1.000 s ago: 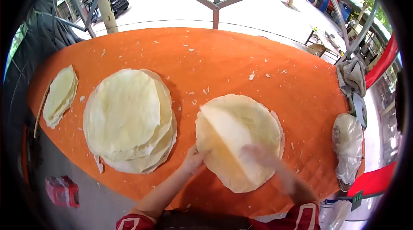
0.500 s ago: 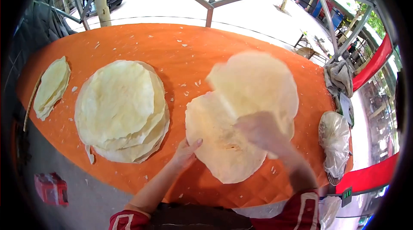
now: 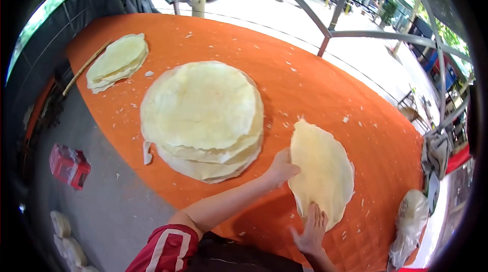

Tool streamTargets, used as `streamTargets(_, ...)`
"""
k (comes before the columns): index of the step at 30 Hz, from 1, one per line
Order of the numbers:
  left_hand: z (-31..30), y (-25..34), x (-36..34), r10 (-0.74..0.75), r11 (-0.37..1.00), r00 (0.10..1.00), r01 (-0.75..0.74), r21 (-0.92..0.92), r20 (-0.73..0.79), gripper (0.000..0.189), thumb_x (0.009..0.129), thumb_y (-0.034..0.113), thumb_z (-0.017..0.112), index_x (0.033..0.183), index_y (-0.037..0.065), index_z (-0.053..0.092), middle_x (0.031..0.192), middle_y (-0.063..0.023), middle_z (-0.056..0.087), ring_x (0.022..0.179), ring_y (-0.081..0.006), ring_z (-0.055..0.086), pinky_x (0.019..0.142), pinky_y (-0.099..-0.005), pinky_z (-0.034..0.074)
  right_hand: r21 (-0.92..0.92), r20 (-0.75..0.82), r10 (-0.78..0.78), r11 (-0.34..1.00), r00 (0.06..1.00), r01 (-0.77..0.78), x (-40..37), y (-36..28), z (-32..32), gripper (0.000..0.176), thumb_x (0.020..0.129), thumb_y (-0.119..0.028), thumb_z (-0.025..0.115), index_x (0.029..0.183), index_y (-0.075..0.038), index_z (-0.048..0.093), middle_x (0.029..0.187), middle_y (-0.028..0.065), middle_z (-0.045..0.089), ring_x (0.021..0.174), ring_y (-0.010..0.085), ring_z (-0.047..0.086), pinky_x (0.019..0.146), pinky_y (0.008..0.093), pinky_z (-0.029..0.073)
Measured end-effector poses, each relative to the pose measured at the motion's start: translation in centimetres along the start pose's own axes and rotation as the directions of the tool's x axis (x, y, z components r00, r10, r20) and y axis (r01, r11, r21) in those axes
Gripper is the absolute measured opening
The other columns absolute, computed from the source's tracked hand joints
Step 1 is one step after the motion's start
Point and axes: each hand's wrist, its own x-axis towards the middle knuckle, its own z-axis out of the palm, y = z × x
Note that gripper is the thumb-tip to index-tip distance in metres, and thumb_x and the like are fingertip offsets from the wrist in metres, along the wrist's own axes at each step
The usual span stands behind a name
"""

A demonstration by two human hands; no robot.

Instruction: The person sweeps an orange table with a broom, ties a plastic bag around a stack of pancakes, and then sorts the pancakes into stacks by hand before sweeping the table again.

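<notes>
A folded flatbread point(image 3: 323, 168), roughly half-moon shaped, lies on the orange table at the right of centre. My left hand point(image 3: 282, 168) touches its left edge, with the fingertips partly hidden at the bread. At its lower end my right hand point(image 3: 311, 231) rests with fingers spread flat on the surface, the thumb out to the left. A tall stack of round flatbreads point(image 3: 201, 109) stands to the left of my hands, a torn strip point(image 3: 147, 153) hanging by its lower left edge. Farther left is a smaller folded pile point(image 3: 119, 60).
A thin stick point(image 3: 85, 68) lies along the table's left edge. Plastic bags point(image 3: 410, 221) and a grey cloth point(image 3: 436, 155) sit at the right edge. Crumbs dot the orange table point(image 3: 254, 53). Metal bars point(image 3: 335, 23) rise beyond it; a red package point(image 3: 70, 166) is on the floor.
The two overlapping flatbread rounds have become one folded shape. My right hand has come down to its lower end, my left hand lies at its left side. The view has turned left.
</notes>
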Motion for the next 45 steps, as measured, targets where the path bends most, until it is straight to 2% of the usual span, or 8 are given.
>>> streamTargets(9,-20.2,11.9,-8.6,0.422,0.897,0.86,-0.442,-0.006,-0.287,0.061,0.06,0.006,0.066,0.115,-0.003,0.04,0.108,-0.0123,0.052,0.099,-0.0205,0.052,0.082,-0.0331,0.045,-0.138,-0.421,-0.352,0.936,0.836,0.325,16.5,-13.8,2.6,0.038,0.074,-0.008,0.049,0.112,-0.008,0.05,0.106,0.0197,0.053,0.092,0.0332,0.054,0.078,0.0442,0.042)
streamTargets(11,-27.3,11.0,-11.1,0.416,0.907,0.73,-0.29,0.305,-0.543,0.066,0.062,0.014,0.067,0.117,-0.005,0.036,0.108,-0.0147,0.05,0.1,-0.0238,0.051,0.081,-0.034,0.045,-0.104,-0.311,-0.436,0.899,0.845,0.426,19.2,-18.0,6.2,0.037,0.076,-0.011,0.05,0.113,-0.008,0.049,0.109,0.0187,0.051,0.098,0.0341,0.051,0.08,0.0436,0.041)
streamTargets(13,-35.4,6.6,-12.4,0.435,0.9,0.388,-0.163,0.404,-0.813,0.066,0.062,0.014,0.068,0.117,-0.006,0.036,0.107,-0.0162,0.048,0.097,-0.0246,0.051,0.078,-0.0339,0.046,-0.078,-0.105,-0.514,0.858,0.852,0.508,20.0,-20.8,11.8,0.041,0.075,-0.017,0.055,0.114,-0.008,0.048,0.111,0.0179,0.05,0.102,0.0346,0.048,0.082,0.0436,0.039)
streamTargets(15,-36.6,7.3,-15.0,-0.022,0.968,0.477,-0.209,-0.137,-0.879,0.068,0.062,0.015,0.069,0.118,-0.005,0.035,0.107,-0.0169,0.046,0.09,-0.0232,0.051,0.074,-0.033,0.046,0.026,0.053,-0.509,0.861,0.859,0.509,20.2,-23.0,13.4,0.046,0.073,-0.021,0.06,0.115,-0.008,0.047,0.113,0.0176,0.048,0.104,0.0346,0.045,0.084,0.0433,0.038)
streamTargets(22,-44.0,6.6,-16.5,-0.223,0.964,0.636,0.032,-0.263,-0.739,0.049,0.065,0.013,0.065,0.106,-0.004,0.044,0.086,-0.0128,0.055,0.081,-0.0239,0.054,0.07,-0.0346,0.045,0.413,0.085,-0.019,0.911,0.996,-0.018,18.0,-22.7,6.9,0.045,0.07,-0.023,0.069,0.107,-0.003,0.051,0.102,0.0175,0.055,0.098,0.0304,0.052,0.081,0.0373,0.043)
streamTargets(25,-46.4,5.9,-16.9,-0.369,0.848,0.753,0.033,-0.529,-0.544,0.045,0.067,0.014,0.063,0.106,-0.003,0.047,0.088,-0.0136,0.056,0.083,-0.0261,0.055,0.073,-0.0367,0.045,0.673,0.545,-0.108,0.648,0.832,-0.357,15.1,-24.0,7.7,0.037,0.072,-0.023,0.067,0.098,-0.002,0.055,0.088,0.0151,0.06,0.082,0.0271,0.06,0.07,0.0337,0.048)
streamTargets(33,-44.9,6.5,-15.1,-0.26,0.931,0.836,0.085,-0.354,-0.483,0.039,0.071,0.017,0.06,0.104,-0.002,0.051,0.091,-0.0127,0.059,0.08,-0.0238,0.058,0.079,-0.0375,0.044,0.777,0.447,-0.431,0.621,0.783,-0.102,15.0,-27.4,12.8,0.033,0.076,-0.025,0.063,0.096,0.0,0.056,0.079,0.0142,0.061,0.07,0.0251,0.061,0.064,0.0321,0.049)
streamTargets(45,-43.5,8.9,-12.9,-0.027,0.962,0.912,-0.088,-0.259,-0.409,0.048,0.069,0.0,0.061,0.113,-0.003,0.043,0.107,-0.013,0.054,0.092,-0.0209,0.056,0.081,-0.0312,0.045,0.779,0.621,-0.387,0.21,0.682,-0.591,15.2,-30.9,16.2,0.048,0.082,-0.019,0.059,0.121,0.0,0.039,0.098,0.012,0.059,0.083,0.0164,0.06,0.071,0.0265,0.047)
